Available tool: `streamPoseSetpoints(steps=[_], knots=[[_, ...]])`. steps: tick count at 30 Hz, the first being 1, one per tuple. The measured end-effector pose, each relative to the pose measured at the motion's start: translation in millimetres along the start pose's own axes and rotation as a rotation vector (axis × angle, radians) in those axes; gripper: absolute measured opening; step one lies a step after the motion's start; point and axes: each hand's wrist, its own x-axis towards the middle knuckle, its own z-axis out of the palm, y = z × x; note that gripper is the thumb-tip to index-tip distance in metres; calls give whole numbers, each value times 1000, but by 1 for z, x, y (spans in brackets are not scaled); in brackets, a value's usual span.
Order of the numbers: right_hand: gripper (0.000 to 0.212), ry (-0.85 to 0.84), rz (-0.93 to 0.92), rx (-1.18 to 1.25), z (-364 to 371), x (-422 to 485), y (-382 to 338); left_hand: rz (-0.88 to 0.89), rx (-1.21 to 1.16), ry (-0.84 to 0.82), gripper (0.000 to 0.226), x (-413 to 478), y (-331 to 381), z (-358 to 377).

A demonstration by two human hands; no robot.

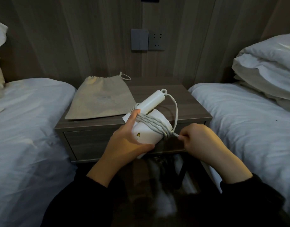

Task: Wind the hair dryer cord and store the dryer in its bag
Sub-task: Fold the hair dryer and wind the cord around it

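Head view: left hand (124,138) grips dryer (147,134), right hand (201,140) pinches cord (155,125) at nightstand (182,102) front edge; bag (98,99) lies behind.

smooth plastic dryer (145,133); cloth bag (100,100)

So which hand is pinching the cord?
The right hand pinches the cord; the left hand instead grips the white hair dryer.
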Motion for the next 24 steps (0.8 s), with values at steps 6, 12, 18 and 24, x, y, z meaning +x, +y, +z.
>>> streamPoseSetpoints(steps=[6, 12, 18, 24], knots=[[27, -64, -76, 34, 0, -2, -7, 24, 44, 17, 108, -1, 3, 1], [17, -21, -100, 69, -16, -8, -7, 73, 219, 108, 110, -2, 8, -4], [30, 331, -424, -86, -15, -8, -7, 92, 404, 102, 109, -3, 7, -5], [16, 712, -468, -189, -14, -4, 3, 115, 458, -58, 109, -3, 11, -10]])
